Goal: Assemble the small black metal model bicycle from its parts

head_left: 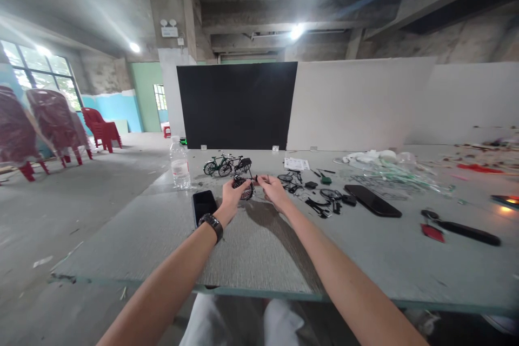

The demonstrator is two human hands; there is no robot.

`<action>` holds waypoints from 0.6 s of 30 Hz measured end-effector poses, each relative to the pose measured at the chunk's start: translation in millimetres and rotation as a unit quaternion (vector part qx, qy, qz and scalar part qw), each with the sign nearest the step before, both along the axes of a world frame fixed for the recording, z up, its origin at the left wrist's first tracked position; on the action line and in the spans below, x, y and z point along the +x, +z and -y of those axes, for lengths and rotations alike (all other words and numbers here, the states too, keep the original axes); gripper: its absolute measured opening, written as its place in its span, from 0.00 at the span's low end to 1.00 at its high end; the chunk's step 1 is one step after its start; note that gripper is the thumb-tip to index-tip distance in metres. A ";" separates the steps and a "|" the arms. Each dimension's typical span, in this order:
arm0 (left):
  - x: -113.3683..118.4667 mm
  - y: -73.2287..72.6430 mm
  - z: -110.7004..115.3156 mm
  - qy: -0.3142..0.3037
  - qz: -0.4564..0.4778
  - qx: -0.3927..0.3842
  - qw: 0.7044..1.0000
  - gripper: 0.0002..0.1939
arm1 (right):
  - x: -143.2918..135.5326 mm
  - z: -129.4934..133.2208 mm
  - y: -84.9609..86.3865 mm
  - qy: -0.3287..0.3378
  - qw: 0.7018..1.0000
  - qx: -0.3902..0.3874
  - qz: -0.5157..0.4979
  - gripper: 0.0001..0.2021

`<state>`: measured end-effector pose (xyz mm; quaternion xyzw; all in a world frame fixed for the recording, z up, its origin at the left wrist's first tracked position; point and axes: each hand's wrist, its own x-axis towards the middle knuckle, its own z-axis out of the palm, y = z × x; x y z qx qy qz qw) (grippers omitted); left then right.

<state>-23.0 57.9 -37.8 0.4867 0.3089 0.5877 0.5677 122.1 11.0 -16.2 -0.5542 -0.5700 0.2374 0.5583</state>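
Pinched in my left hand (232, 195) is a small black model bicycle wheel (246, 190), held upright above the table with thin frame parts rising from it. My right hand (271, 190) is closed at the other side of these parts, its fingertips on a thin dark piece too small to name. Just behind my hands stand assembled model bicycles (219, 164), one of them green. Right of my right hand lie loose black bicycle parts (320, 205), among them another wheel (331, 194) and small dark blocks.
A phone (204, 204) lies by my left wrist, with a water bottle (179, 165) behind it. A black phone (373, 200), a black-handled tool (466, 230), a printed sheet (296, 164) and clear plastic wrapping (393, 165) occupy the right. A black panel (239, 108) stands at the back.
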 end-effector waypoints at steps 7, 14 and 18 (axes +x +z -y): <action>-0.9 0.2 0.4 -0.003 -0.001 0.012 1.000 0.22 | -3.7 3.7 1.5 0.009 0.999 -0.015 -0.032 0.24; -1.8 -1.0 -1.9 -0.001 -0.013 0.011 1.000 0.22 | -6.3 5.8 3.6 0.006 0.998 -0.025 -0.059 0.23; -1.8 -1.0 -3.1 -0.009 -0.016 0.011 1.000 0.23 | -6.1 5.5 4.0 0.015 0.997 -0.031 -0.071 0.25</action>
